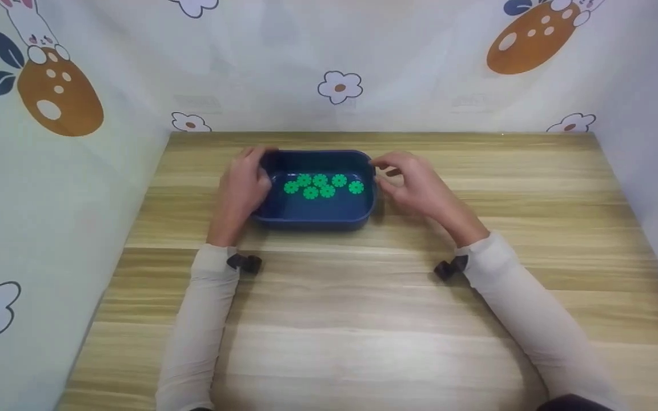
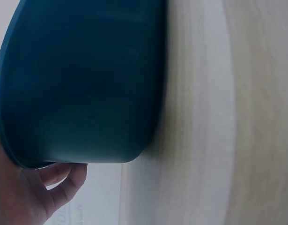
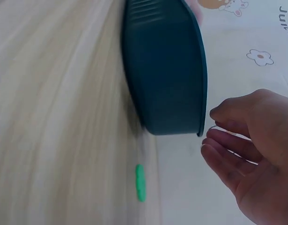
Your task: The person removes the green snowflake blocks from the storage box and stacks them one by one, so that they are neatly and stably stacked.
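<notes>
The blue bin point(image 1: 315, 224) is toward 12 o'clock on the wooden table point(image 1: 340, 319), with green discs point(image 1: 320, 181) strewn across the middle of its floor, one farther out toward 3 o'clock. At the bin's 9 o'clock end, the left hand point(image 1: 241, 181) grips the rim, its thumb inside and its fingers bent round the outside. At the 3 o'clock end is the right hand point(image 1: 413, 184), its fingers loosely bent and parted from the thumb, holding nothing; the right wrist view shows its fingertips just beside the rim. There, a green piece point(image 3: 140, 183) shows edge-on at 6 o'clock from the bin.
</notes>
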A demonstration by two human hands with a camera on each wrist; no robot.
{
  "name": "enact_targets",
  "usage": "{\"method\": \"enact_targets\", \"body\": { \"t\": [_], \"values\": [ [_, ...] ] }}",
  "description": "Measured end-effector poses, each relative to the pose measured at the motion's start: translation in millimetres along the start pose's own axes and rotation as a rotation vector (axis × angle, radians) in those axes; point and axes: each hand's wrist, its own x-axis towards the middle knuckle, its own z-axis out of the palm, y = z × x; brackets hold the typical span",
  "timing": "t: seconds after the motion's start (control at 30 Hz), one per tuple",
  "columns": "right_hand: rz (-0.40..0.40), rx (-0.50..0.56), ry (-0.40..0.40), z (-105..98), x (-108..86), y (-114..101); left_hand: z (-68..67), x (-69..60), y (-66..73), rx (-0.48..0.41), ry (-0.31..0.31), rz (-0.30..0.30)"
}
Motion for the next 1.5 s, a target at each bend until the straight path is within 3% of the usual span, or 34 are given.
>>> {"method": "enact_targets", "body": {
  "t": [0.2,0.6,0.83,1.1,1.5],
  "values": [
    [-0.01,-0.016,-0.026,5,11.5,-12,-0.1,1.3,1.2,-0.063,0.0,-0.014],
    [-0.042,-0.242,-0.142,16,37.0,-23,3.8,6.0,-8.0,-0.218,0.023,0.02],
    [-0.087,-0.421,-0.234,23,45.3,-27,5.7,6.6,-11.4,-0.237,0.024,0.036],
    [-0.078,-0.593,-0.344,30,51.7,-37,4.3,5.4,-8.6,-0.231,0.002,0.005],
    [-0.043,-0.716,-0.356,35,55.7,-45,3.6,4.9,-9.4,-0.232,-0.017,-0.006]
  ]
}}
